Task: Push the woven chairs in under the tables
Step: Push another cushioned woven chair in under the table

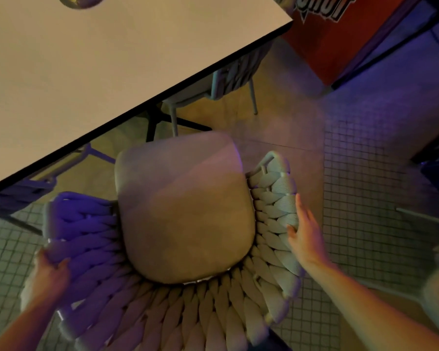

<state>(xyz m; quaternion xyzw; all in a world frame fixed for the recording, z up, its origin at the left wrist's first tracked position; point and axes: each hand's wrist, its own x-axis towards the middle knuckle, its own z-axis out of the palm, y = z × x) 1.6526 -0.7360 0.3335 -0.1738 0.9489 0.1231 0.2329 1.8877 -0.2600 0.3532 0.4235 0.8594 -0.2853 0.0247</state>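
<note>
**Woven chair held at both arms, seat not yet under the table**

Head view, looking down. 1 woven chair stands on the tiled floor with the front edge of its seat cushion near the long dark edge of the table but still outside it; the whole cushion lies in the open. The step in hand is judged to be the start of the push: the chair is taken hold of but not yet under the top.

The left hand wraps the outer rim of the chair's left woven arm, fingers curled over it in a closed grasp. The right hand lies flat and spread against the outside of the right woven arm, fingers extended toward the table, thumb touching the weave; it presses rather than grips. Both forearms enter from the bottom corners of the view and converge on the chair's 2 sides.

The next move is judged to call for an even forward push toward the table edge, with the seat squared to that edge, since it now sits at an angle to it. The dark table base stands just beyond the cushion's front and may limit travel. A second chair is already tucked under the table's edge near its right corner.
</note>
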